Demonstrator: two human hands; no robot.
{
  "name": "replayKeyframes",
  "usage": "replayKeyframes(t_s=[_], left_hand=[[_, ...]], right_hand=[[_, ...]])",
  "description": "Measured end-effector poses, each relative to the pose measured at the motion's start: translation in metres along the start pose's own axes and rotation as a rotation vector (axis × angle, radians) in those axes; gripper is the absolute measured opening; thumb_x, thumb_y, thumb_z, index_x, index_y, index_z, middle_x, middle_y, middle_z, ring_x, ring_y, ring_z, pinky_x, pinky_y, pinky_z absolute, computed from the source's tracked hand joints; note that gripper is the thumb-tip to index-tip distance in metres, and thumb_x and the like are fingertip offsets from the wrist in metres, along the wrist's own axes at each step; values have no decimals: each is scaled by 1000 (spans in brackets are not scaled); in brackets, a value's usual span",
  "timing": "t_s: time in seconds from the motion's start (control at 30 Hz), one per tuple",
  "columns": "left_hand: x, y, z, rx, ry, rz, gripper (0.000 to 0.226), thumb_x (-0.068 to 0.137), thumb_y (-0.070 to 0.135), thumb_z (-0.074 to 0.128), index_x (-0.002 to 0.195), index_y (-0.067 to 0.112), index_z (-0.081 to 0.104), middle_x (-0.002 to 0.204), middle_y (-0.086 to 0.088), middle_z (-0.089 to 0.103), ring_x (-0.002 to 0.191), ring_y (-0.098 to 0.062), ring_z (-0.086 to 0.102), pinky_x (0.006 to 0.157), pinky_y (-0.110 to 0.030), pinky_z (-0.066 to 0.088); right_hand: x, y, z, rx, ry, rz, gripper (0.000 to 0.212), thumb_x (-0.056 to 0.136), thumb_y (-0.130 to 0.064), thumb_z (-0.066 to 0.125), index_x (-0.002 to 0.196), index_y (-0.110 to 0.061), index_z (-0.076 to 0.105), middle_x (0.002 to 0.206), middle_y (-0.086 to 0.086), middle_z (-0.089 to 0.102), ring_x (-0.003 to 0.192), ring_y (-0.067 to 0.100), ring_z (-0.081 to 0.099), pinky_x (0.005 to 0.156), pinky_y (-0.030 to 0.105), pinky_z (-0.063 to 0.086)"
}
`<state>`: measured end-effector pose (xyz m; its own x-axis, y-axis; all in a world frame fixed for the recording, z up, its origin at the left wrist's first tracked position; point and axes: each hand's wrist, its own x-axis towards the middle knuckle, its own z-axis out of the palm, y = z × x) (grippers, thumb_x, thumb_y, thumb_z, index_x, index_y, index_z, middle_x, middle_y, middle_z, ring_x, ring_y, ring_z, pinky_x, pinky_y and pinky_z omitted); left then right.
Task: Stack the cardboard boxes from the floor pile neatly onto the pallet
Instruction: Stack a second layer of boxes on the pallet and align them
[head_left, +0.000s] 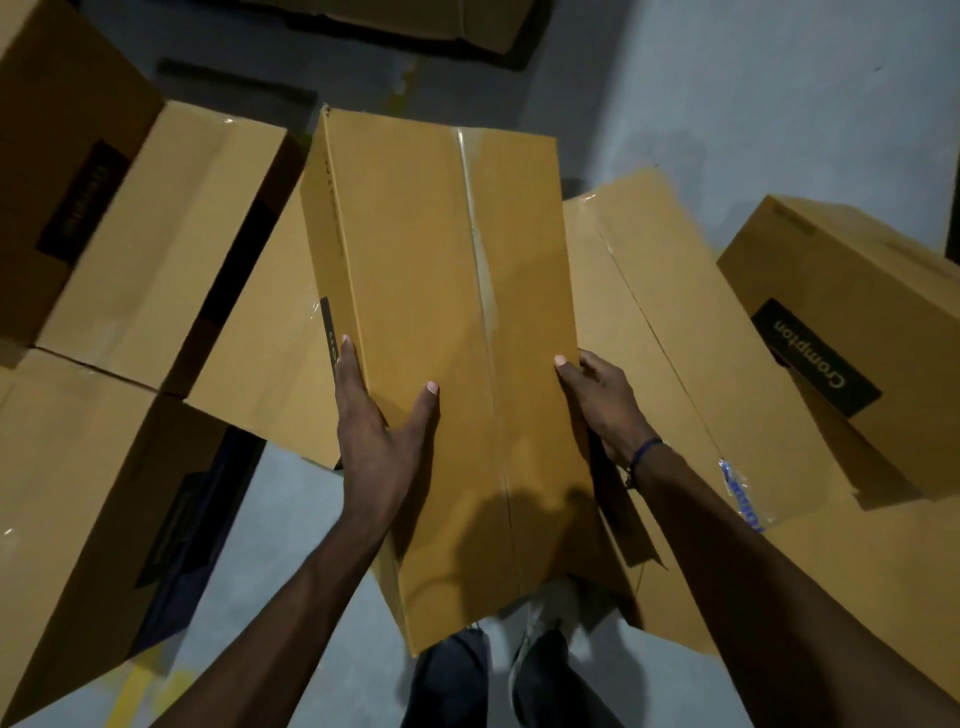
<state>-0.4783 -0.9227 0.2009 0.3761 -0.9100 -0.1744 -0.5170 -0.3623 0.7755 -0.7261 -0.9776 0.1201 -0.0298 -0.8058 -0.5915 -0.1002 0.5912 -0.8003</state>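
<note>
gripping the long box (447, 332), right hand (602, 400) fingers hidden behind its edge.

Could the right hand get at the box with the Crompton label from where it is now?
Probably not yet. The right hand is busy gripping the right edge of the held box, as the left hand grips its left. The Crompton box sits to the right with nothing blocking it, so it looks reachable once freed.
</note>
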Motion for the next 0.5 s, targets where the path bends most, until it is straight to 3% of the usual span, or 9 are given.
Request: replayKeyframes(t_s=[0.1, 0.2, 0.33, 0.5], left_hand=[[1, 21, -24, -29, -13, -33, 110, 83, 67, 71, 164, 33, 5, 169, 6, 24, 151, -18, 32, 119, -52, 37], [-1, 53, -58, -65, -32, -65, 108, 86, 55, 75, 164, 32, 4, 168, 6, 25, 149, -16, 33, 121, -42, 33], [-11, 107, -120, -146, -60, -91, 101, 90, 44, 76, 164, 32, 9, 158, 10, 40, 135, -9, 42, 113, -31, 36], [-34, 161, -208, -207, -81, -100, 93, 90, 48, 74, 162, 37, 16, 139, 18, 43, 124, -6, 42, 103, -30, 36]], right_hand=[[-17, -32, -3, -47, -8, -46, 15, 97, -47, 64, 102, -36, 72, 105, -9, 77, 103, 17, 72, 97, 49, 57], [-45, -74, -8, -75, -10, -107, 13, 98, -43, 66, 109, -38, 72, 108, -13, 76, 104, 13, 71, 97, 46, 58], [-100, -139, -12, -65, 6, -166, 37, 93, -44, 72, 128, -32, 70, 117, -11, 74, 110, 13, 70, 98, 45, 58], [-192, -217, -9, -74, 32, -252, 56, 85, -52, 78, 136, -34, 64, 129, -10, 68, 118, 15, 63, 98, 48, 57]])
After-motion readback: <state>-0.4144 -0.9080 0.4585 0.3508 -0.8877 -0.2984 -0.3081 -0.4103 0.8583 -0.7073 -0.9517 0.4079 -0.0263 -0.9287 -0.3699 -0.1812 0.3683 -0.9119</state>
